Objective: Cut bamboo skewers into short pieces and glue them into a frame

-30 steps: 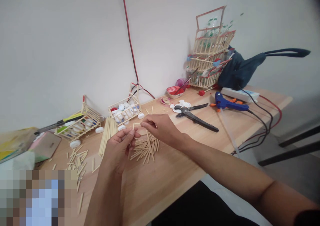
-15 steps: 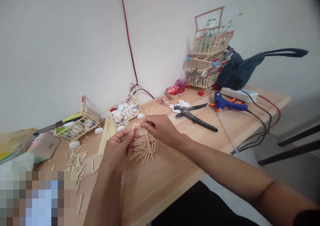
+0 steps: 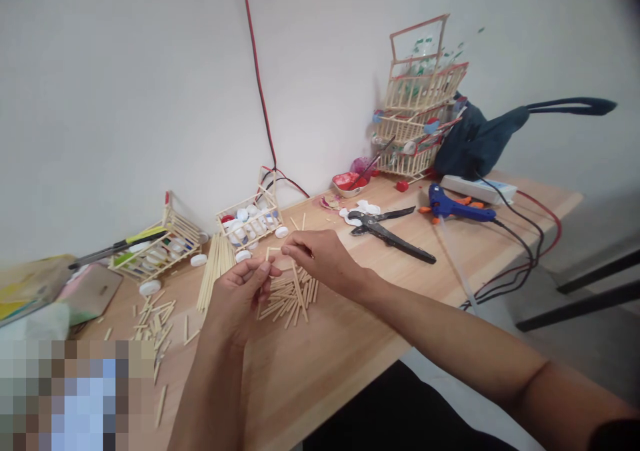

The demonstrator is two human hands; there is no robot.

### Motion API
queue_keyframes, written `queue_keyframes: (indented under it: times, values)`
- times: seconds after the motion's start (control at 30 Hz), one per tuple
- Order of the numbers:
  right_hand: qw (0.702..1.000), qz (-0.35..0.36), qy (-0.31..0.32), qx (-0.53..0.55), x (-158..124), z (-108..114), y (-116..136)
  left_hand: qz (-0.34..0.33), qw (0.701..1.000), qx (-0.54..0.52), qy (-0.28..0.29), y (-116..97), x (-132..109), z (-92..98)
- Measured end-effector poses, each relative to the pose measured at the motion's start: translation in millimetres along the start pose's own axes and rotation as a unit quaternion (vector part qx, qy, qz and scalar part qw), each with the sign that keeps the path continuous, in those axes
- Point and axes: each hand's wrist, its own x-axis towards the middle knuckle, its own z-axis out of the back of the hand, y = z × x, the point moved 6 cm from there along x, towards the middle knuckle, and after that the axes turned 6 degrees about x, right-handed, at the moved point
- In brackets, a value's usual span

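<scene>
My left hand (image 3: 243, 291) pinches one short wooden stick (image 3: 267, 256), which stands up between thumb and forefinger. Fingertips of my right hand (image 3: 320, 254) are closed on the end of another short stick (image 3: 275, 248), and the two sticks meet at a corner. Below both hands lies a loose pile of cut wooden sticks (image 3: 295, 299). A bundle of longer sticks (image 3: 214, 271) rests beyond my left hand.
Two small stick carts (image 3: 250, 219) hold bottle caps. Black cutters (image 3: 393, 233), a blue glue gun (image 3: 460, 208) with cables, and a red paint dish (image 3: 350, 184) lie to the right. Stacked stick baskets (image 3: 420, 98) stand against the wall. Small offcuts (image 3: 155, 324) are scattered left.
</scene>
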Motion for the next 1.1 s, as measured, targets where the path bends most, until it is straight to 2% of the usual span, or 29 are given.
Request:
queue_keyframes:
  times: [1.1]
  values:
    - [1.000,-0.009,-0.004,-0.006,-4,-6,-11,-0.019,1.000,0.014,0.002,3,0,-1.2]
